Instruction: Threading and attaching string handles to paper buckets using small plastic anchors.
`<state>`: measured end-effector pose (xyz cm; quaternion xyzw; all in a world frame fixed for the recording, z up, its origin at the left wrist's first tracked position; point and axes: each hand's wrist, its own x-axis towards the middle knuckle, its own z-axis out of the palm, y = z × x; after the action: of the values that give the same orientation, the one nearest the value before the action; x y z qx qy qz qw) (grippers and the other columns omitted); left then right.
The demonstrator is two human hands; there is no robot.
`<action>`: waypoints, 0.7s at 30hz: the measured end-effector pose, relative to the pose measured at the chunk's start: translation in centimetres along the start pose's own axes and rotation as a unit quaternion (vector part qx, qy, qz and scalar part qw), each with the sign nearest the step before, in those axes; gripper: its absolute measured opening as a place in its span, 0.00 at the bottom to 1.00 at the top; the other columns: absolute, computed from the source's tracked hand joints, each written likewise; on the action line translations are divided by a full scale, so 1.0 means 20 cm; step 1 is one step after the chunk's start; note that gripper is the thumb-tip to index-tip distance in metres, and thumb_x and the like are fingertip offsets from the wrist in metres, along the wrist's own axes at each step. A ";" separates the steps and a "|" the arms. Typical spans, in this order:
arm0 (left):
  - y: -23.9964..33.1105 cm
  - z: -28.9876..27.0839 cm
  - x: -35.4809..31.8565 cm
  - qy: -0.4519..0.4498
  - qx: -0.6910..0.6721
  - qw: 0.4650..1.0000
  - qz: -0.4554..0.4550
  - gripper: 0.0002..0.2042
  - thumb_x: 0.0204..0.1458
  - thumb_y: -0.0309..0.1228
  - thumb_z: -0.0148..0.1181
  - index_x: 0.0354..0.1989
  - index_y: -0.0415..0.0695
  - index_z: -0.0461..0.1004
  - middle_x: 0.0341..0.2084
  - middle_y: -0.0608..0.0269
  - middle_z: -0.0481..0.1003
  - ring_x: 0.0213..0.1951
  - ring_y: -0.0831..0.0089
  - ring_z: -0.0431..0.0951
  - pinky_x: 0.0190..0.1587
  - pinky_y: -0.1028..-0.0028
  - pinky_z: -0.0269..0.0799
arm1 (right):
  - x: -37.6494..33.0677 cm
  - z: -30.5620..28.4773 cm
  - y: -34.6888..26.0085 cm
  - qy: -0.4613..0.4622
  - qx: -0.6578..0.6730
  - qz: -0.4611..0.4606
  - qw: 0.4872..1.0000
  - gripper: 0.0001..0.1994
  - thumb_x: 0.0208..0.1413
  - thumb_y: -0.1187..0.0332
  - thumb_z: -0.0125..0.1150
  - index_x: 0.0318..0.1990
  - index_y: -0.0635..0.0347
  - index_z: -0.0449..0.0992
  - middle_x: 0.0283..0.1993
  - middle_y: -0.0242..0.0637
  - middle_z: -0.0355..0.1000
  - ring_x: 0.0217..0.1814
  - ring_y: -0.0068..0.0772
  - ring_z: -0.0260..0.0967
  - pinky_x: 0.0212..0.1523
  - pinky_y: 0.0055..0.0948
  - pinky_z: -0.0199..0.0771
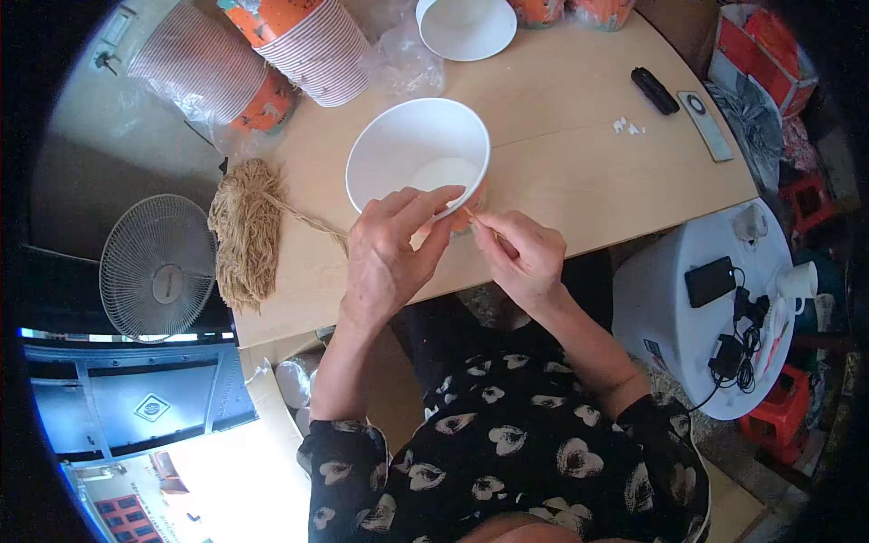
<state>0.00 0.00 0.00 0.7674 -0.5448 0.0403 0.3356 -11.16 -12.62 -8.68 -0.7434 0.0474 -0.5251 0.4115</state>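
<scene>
A paper bucket (380,136), white inside with an orange printed outside, tilts toward me at the table's near edge. My left hand (391,244) grips its near rim, fingers over the edge and thumb below. Close to the rim, the closed fingers of my right hand (520,253) pinch what looks like the end of a thin tan cord; it is too small to make out fully. A bundle of tan cord (249,235) lies on the left of the table, and a strand (312,222) runs from it behind my left hand.
Nested orange paper buckets (317,54) stand at the far left beside clear plastic (403,63). Another white bucket (466,27) is at the back. A black object (654,90), white bits (628,127) and a metal plate (706,127) lie right. A fan (158,267) stands left.
</scene>
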 end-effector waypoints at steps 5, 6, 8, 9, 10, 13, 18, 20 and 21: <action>-0.01 0.03 0.01 0.037 -0.003 0.999 0.025 0.15 0.48 0.25 0.68 0.46 0.48 0.81 0.28 0.62 0.80 0.29 0.65 0.79 0.34 0.68 0.70 | 0.01 0.02 0.00 0.007 0.007 0.016 1.000 0.06 0.53 0.84 0.66 0.37 0.67 0.79 0.24 0.31 0.72 0.20 0.13 0.64 0.19 0.18 0.59; 0.00 0.03 0.00 0.037 -0.003 0.999 0.023 0.15 0.48 0.25 0.68 0.46 0.48 0.81 0.28 0.62 0.80 0.29 0.65 0.79 0.34 0.68 0.70 | -0.01 0.02 0.00 0.005 0.007 0.018 1.000 0.06 0.53 0.84 0.66 0.37 0.67 0.79 0.24 0.31 0.72 0.20 0.13 0.64 0.19 0.18 0.59; 0.01 0.04 -0.02 0.009 -0.003 1.000 0.014 0.18 0.47 0.22 0.68 0.48 0.47 0.81 0.30 0.58 0.80 0.32 0.64 0.81 0.36 0.68 0.75 | -0.04 0.00 0.00 -0.013 0.015 0.047 0.999 0.06 0.53 0.84 0.66 0.38 0.67 0.79 0.24 0.32 0.73 0.20 0.13 0.64 0.19 0.17 0.59; 0.02 0.04 -0.01 0.013 -0.003 1.000 0.013 0.18 0.47 0.22 0.68 0.48 0.47 0.81 0.30 0.58 0.80 0.32 0.64 0.81 0.36 0.68 0.75 | -0.04 -0.02 0.01 -0.015 0.016 0.044 0.999 0.06 0.53 0.84 0.66 0.38 0.67 0.79 0.24 0.32 0.73 0.20 0.13 0.64 0.19 0.17 0.59; 0.02 0.04 -0.01 0.009 0.006 1.000 0.012 0.17 0.47 0.22 0.68 0.48 0.48 0.81 0.30 0.59 0.80 0.33 0.64 0.81 0.36 0.68 0.75 | -0.04 -0.03 0.01 -0.018 0.004 0.046 0.999 0.06 0.53 0.84 0.65 0.38 0.67 0.80 0.25 0.32 0.74 0.20 0.13 0.64 0.19 0.17 0.60; 0.02 0.05 -0.01 0.009 0.014 1.000 0.014 0.17 0.47 0.23 0.68 0.48 0.48 0.81 0.30 0.59 0.80 0.32 0.65 0.81 0.36 0.67 0.75 | -0.03 -0.04 0.02 -0.022 -0.014 0.040 0.999 0.06 0.53 0.83 0.65 0.39 0.68 0.80 0.26 0.33 0.75 0.21 0.13 0.65 0.20 0.17 0.60; 0.02 0.07 0.00 0.015 0.008 1.000 0.007 0.17 0.47 0.23 0.68 0.47 0.48 0.81 0.31 0.59 0.80 0.32 0.65 0.81 0.35 0.67 0.75 | -0.05 -0.04 0.05 -0.020 -0.015 0.046 0.999 0.07 0.53 0.83 0.66 0.40 0.67 0.80 0.26 0.33 0.76 0.21 0.13 0.66 0.20 0.17 0.61; 0.02 0.07 -0.01 0.019 0.009 1.000 0.005 0.17 0.46 0.22 0.68 0.47 0.48 0.81 0.31 0.59 0.81 0.31 0.65 0.81 0.34 0.68 0.75 | -0.03 -0.04 0.01 -0.041 -0.018 0.055 0.998 0.07 0.54 0.82 0.66 0.40 0.67 0.80 0.27 0.34 0.76 0.21 0.14 0.66 0.21 0.17 0.62; 0.02 0.07 -0.01 0.018 0.008 1.000 0.005 0.17 0.46 0.22 0.68 0.47 0.48 0.81 0.31 0.59 0.81 0.31 0.65 0.81 0.34 0.68 0.75 | -0.03 -0.05 0.01 -0.040 -0.019 0.055 0.997 0.07 0.54 0.82 0.66 0.40 0.67 0.80 0.27 0.34 0.76 0.21 0.14 0.66 0.21 0.17 0.62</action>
<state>-0.81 -0.76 -0.98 0.7663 -0.5424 0.0606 0.3389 -12.18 -12.93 -9.10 -0.7675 0.0819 -0.4706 0.4276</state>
